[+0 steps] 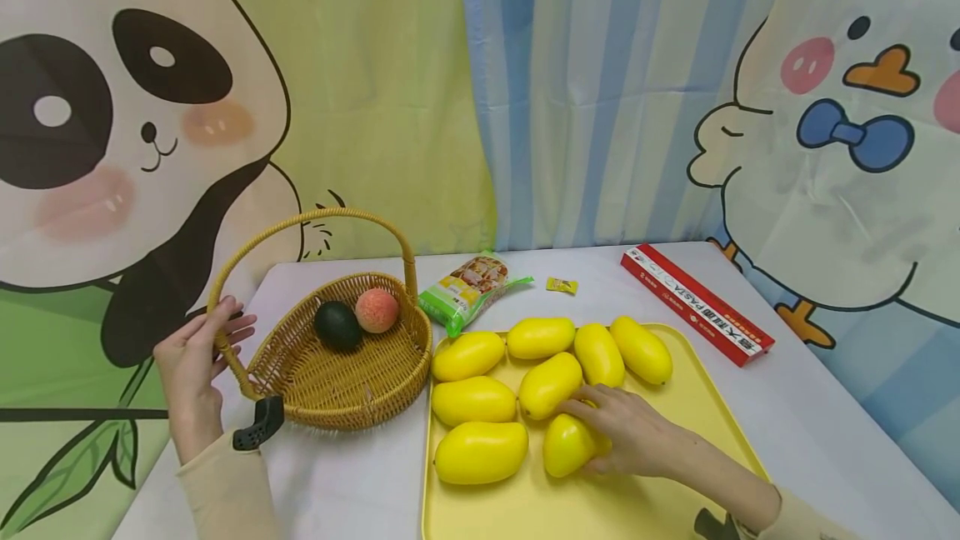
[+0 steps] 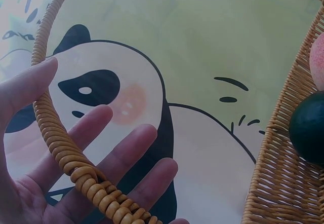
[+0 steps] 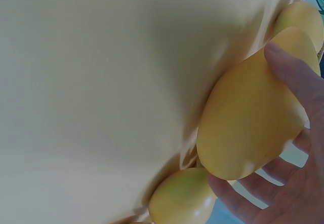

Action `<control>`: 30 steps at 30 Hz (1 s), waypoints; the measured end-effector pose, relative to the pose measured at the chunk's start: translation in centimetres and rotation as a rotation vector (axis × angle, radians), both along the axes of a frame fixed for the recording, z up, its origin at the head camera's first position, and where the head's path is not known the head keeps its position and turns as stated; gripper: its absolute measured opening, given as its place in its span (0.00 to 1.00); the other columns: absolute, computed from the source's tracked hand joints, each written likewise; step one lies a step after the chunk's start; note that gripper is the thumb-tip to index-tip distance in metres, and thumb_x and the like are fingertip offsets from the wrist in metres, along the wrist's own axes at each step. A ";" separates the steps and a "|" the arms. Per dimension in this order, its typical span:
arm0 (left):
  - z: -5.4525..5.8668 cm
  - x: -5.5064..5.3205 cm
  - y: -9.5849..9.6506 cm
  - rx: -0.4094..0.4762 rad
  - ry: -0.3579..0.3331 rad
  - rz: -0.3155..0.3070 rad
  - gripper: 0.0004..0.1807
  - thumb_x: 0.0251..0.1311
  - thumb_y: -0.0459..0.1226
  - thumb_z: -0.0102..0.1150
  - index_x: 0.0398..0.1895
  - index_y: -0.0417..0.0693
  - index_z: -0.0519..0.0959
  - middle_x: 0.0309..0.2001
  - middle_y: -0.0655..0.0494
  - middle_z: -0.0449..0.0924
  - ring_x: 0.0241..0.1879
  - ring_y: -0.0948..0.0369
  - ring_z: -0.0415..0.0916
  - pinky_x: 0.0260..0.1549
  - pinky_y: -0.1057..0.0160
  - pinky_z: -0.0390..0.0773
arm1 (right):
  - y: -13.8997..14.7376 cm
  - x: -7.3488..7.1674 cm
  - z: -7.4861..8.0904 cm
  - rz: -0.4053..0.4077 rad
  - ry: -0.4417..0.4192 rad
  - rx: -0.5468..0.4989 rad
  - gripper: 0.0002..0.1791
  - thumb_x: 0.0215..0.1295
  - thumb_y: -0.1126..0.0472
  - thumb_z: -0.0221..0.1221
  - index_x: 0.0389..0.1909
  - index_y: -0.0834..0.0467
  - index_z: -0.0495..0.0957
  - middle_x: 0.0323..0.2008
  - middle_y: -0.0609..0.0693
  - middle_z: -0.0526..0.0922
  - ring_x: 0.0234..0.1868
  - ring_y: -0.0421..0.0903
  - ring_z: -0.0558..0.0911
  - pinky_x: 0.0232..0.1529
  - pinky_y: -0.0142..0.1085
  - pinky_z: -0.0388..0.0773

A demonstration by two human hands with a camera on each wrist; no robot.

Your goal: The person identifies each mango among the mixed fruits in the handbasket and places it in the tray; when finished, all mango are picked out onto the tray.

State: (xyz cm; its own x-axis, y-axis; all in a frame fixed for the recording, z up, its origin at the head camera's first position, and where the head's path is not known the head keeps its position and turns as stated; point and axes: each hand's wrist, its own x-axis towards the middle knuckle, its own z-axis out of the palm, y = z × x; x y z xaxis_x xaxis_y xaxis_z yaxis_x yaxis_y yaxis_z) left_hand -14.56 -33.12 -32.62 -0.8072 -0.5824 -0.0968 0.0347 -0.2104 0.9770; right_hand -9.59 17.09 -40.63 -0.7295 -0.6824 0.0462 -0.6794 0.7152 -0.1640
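Note:
My right hand [image 1: 633, 432] grips a yellow mango [image 1: 567, 445] over the tray, thumb on one side and fingers on the other. In the right wrist view this mango [image 3: 253, 112] is large, with another mango [image 3: 185, 198] below it. Several more mangoes [image 1: 480, 452] lie on the yellow tray [image 1: 637, 515]. My left hand [image 1: 191, 361] is at the left side of the wicker basket's handle [image 1: 315, 213]. Its fingers [image 2: 129, 145] are spread and mostly straight, and the handle crosses the palm. Inside the basket [image 1: 337, 394] lie a dark green avocado-like fruit [image 1: 337, 326] and a peach [image 1: 377, 310].
Behind the tray lie a green-and-white food packet [image 1: 468, 290] and a small yellow wrapped sweet [image 1: 562, 285]. A red pasta box [image 1: 696, 304] lies at the back right of the white table [image 1: 352, 490]. A printed curtain [image 1: 390, 90] hangs behind.

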 end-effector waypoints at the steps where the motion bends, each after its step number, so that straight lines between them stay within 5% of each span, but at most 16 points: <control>1: 0.0 0.0 0.0 0.000 0.000 0.000 0.15 0.50 0.50 0.71 0.35 0.51 0.88 0.24 0.62 0.86 0.26 0.65 0.85 0.27 0.70 0.76 | 0.0 0.0 0.0 0.002 0.003 -0.001 0.39 0.46 0.43 0.72 0.60 0.51 0.72 0.53 0.48 0.75 0.50 0.48 0.77 0.46 0.48 0.77; 24: -0.5 -0.4 0.4 -0.034 -0.022 -0.015 0.12 0.52 0.49 0.70 0.33 0.53 0.87 0.22 0.62 0.85 0.26 0.67 0.83 0.32 0.67 0.70 | 0.4 0.4 -0.3 -0.036 -0.030 -0.041 0.41 0.47 0.41 0.71 0.63 0.48 0.70 0.56 0.47 0.74 0.52 0.48 0.77 0.48 0.50 0.76; 28: -0.5 -0.3 0.8 -0.140 -0.042 -0.006 0.11 0.53 0.48 0.70 0.34 0.54 0.84 0.21 0.67 0.84 0.27 0.69 0.81 0.35 0.67 0.67 | 0.5 0.3 -0.1 -0.024 0.011 -0.063 0.41 0.47 0.37 0.69 0.61 0.49 0.71 0.55 0.49 0.75 0.52 0.48 0.78 0.47 0.50 0.77; 30: -0.7 -0.2 1.1 -0.318 -0.079 0.001 0.16 0.54 0.49 0.68 0.40 0.51 0.82 0.24 0.69 0.83 0.30 0.69 0.78 0.37 0.64 0.64 | 0.7 0.3 0.1 -0.034 0.020 -0.077 0.40 0.47 0.36 0.68 0.60 0.50 0.72 0.55 0.50 0.76 0.52 0.49 0.78 0.49 0.50 0.76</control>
State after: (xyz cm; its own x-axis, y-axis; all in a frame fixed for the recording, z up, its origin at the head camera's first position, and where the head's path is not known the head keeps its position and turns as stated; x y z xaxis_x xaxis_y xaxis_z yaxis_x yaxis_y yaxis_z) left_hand -14.72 -32.00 -33.33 -0.8041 -0.5939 0.0277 -0.0437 0.1055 0.9935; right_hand -9.32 17.76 -40.55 -0.7509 -0.6508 0.1124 -0.6583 0.7239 -0.2062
